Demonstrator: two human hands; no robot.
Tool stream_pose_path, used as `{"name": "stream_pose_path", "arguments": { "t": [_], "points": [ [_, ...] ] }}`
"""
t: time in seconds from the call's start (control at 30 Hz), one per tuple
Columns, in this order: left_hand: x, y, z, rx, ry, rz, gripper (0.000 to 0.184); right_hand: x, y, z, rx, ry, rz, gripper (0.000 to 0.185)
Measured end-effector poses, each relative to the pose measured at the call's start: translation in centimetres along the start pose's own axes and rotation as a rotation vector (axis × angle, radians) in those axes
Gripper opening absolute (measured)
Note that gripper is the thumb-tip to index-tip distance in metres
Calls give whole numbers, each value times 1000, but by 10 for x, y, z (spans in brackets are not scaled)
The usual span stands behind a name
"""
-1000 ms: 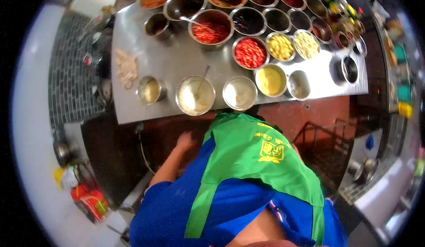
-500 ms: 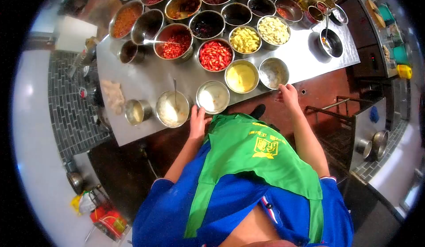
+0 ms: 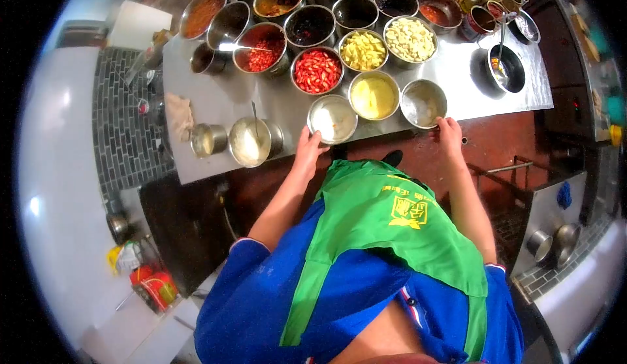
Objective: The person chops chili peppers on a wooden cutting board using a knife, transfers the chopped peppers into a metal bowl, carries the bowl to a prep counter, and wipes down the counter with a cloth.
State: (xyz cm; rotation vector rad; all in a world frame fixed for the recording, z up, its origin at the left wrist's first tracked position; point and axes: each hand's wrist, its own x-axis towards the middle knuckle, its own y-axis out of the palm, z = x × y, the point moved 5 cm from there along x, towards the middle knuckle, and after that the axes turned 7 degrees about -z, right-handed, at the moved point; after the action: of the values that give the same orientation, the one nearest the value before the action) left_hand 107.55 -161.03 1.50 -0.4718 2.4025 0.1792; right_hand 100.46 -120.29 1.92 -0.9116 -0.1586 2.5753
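My left hand (image 3: 309, 149) has its fingers on the lower left rim of a steel bowl of white contents (image 3: 332, 120). On the right, my right hand (image 3: 449, 131) grips the lower right rim of a steel bowl with a little pale residue (image 3: 423, 103). Between these two stands a bowl of yellow liquid (image 3: 373, 95). Another bowl of white contents with a spoon (image 3: 249, 143) and a small steel pot (image 3: 208, 141) are to the left. Bowls of chopped red pieces (image 3: 317, 71), yellow pieces (image 3: 363, 50) and pale pieces (image 3: 410, 39) stand behind.
The steel table (image 3: 385, 127) carries several more bowls of dark and red contents at the back. A dark pan with a ladle (image 3: 506, 69) stands at the right. A crumpled cloth (image 3: 177, 116) lies at the left. Metal pots (image 3: 539, 246) are at the lower right.
Both hands came up to the front bowls' rims. The white-filled bowl by my left hand has moved right, away from the bowl with the spoon, against the yellow one.
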Motion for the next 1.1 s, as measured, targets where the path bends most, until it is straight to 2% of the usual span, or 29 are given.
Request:
{"name": "stream_pose_path", "arguments": {
  "t": [0.13,0.3,0.33,0.4,0.53,0.6,0.67,0.7,0.73,0.87,1.1],
  "points": [
    [2,30,-5,0,26,80,38,28,-20,1,12,-17,-32,25],
    [-9,40,-2,-200,69,116,57,30,-25,1,95,-101,-68,33],
    [-13,34,3,-165,48,115,57,24,-26,-1,121,-122,-88,34],
    [-23,20,12,-96,6,116,56,8,-20,-9,127,-130,-33,38],
    [-29,-43,61,-112,-76,13,37,-20,9,-39,49,-53,87,38],
    [-43,-80,70,-170,-56,-157,25,-18,24,-59,-51,-123,162,38],
    [-64,-112,62,-366,-24,-258,23,-33,42,-48,33,-44,249,38],
    [-66,-135,62,-353,39,-271,25,-42,52,-37,76,-2,283,38],
    [-66,-155,68,-501,52,-307,27,-46,59,-28,71,13,274,37],
    [-61,-202,52,-639,22,-448,32,-44,84,3,25,68,211,36],
    [-37,-207,22,-510,33,-467,24,-30,104,4,23,29,133,28]
  ]
}}
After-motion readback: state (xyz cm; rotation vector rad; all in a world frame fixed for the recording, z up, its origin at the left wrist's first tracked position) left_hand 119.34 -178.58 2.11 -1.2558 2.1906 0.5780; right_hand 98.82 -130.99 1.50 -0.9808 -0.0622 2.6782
